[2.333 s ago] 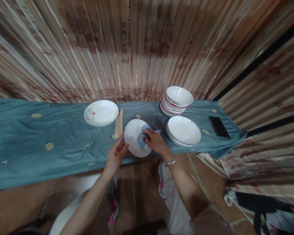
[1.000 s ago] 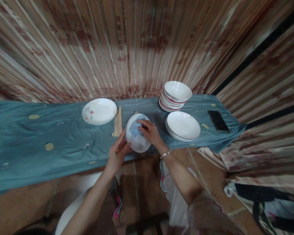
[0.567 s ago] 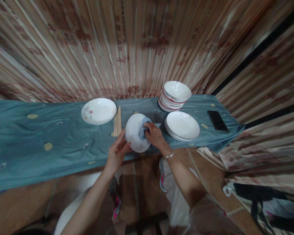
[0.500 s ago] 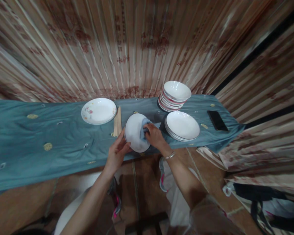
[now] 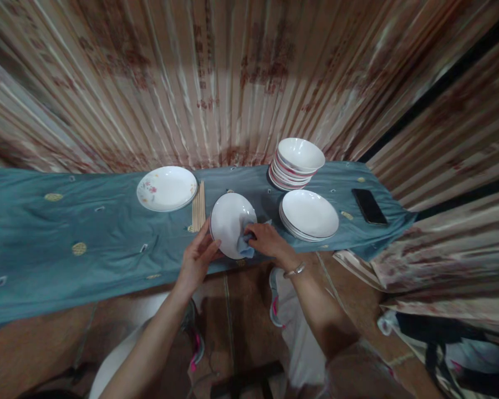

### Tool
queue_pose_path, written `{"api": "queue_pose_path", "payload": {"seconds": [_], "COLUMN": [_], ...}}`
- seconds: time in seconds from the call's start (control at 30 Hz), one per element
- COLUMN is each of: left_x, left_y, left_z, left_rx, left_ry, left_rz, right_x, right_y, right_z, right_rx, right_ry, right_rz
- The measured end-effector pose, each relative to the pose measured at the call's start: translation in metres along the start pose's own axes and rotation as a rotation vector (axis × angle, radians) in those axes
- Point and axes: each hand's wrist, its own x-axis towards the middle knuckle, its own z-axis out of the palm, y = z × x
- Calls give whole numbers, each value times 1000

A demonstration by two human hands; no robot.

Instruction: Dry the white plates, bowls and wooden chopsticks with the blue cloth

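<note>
A white plate (image 5: 228, 219) with a dark rim is tilted up over the front of the cloth-covered table. My left hand (image 5: 199, 255) grips its left lower edge, the thumb on the upper face and the other fingers partly hidden behind. Bunched in my right hand (image 5: 266, 239) is a blue cloth (image 5: 244, 244), pressed against the plate's lower right part. Just left of the plate lies a row of wooden chopsticks (image 5: 198, 208). To the right of my right hand stands a stack of white plates (image 5: 310, 213).
A flower-patterned oval plate (image 5: 168, 188) lies left of the chopsticks. Stacked bowls (image 5: 299, 158) stand at the back right, and a black phone (image 5: 370, 206) lies near the right end. A teal tablecloth (image 5: 108, 233) covers the table; a pleated curtain (image 5: 233, 83) hangs behind.
My right hand and the blue cloth have slid down the plate, from its right middle to its lower right edge. My left hand keeps its hold.
</note>
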Motion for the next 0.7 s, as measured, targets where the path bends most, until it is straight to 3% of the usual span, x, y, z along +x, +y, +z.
{"api": "queue_pose_path", "payload": {"seconds": [0.17,0.4,0.7], "left_x": [1,4,4], "left_y": [1,2,1], "left_z": [0,1,1], "left_rx": [-17,-13,-19], "left_ry": [0,14,67], "left_rz": [-7,-3,-5], "right_x": [-2,-7,-1], "right_y": [-7,-20,-36], "right_z": [-4,-6,7], "right_rx": [57,318,749], "right_ry": [-97,-125,-3], "right_rz": [-30,-136,-281]}}
